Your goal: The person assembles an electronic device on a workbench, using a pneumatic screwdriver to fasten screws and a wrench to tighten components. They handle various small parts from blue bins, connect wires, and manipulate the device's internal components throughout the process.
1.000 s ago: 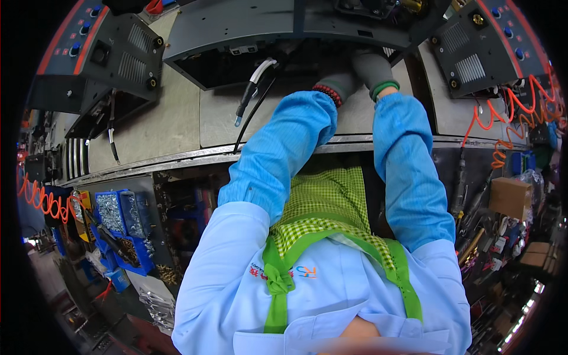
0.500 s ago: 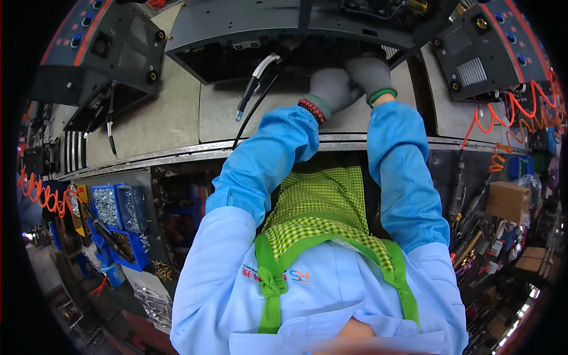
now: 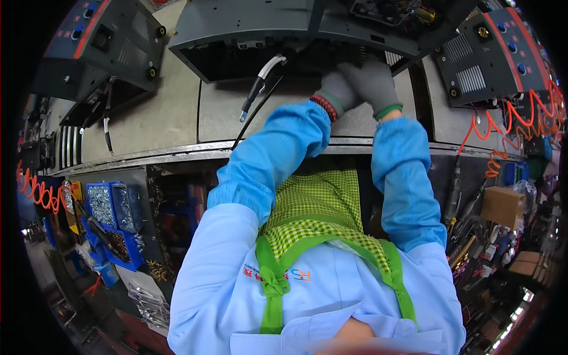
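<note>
Reaching left hand (image 3: pixel 339 93) and right hand (image 3: pixel 374 86) into grey casing (image 3: pixel 254 19).
Cannot tell hidden grip; apparently part-done, with cable (image 3: pixel 261 77) through casing's opening, end unfastened.

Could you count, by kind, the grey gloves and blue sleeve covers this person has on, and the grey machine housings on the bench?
Grey gloves: 2
Blue sleeve covers: 2
Grey machine housings: 3
Total: 7
</note>
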`<state>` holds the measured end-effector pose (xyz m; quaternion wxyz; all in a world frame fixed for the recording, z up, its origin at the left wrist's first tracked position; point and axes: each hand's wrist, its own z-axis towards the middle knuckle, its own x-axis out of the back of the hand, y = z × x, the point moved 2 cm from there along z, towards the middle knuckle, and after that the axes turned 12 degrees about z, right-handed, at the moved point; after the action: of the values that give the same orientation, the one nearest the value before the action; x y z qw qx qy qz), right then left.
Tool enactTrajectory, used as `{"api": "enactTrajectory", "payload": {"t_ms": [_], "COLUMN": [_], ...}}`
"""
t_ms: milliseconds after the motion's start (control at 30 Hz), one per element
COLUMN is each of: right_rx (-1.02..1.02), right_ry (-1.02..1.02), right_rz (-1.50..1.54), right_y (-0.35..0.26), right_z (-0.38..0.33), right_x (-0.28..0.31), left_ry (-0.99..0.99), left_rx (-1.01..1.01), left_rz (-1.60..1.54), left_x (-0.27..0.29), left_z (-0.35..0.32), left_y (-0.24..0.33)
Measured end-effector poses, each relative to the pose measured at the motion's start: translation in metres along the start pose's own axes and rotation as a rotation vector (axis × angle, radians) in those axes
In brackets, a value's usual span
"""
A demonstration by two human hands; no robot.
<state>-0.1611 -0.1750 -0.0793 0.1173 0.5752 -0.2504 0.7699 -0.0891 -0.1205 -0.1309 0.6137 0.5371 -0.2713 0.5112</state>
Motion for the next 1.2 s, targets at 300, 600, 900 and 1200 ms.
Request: {"api": "enactTrajectory", "payload": {"t_ms": [300, 600, 900, 1200], "right_rx": [-0.465, -0.254, -0.300, -0.335], "right_ry": [0.192, 0.196, 0.229, 0.240], "right_rz": [0.692, 0.734, 0.613, 0.594], "right_y": [0.039, 0.076, 0.070, 0.056], "right_z": [-0.097, -0.069, -0.076, -0.069], "right_x": [0.051, -0.024, -0.034, -0.028], "left_ry": [-0.121, -0.067, -0.103, -0.103], "left_rx": [-0.022, -0.012, -0.048, 0.035], "left_rz": [-0.057, -0.129, 0.009, 0.024], "left_x": [0.003, -0.019, 0.016, -0.036], "left_z": [0.027, 0.037, 0.039, 0.043], "left_y": [0.016, 0.005, 0.018, 0.003]}}
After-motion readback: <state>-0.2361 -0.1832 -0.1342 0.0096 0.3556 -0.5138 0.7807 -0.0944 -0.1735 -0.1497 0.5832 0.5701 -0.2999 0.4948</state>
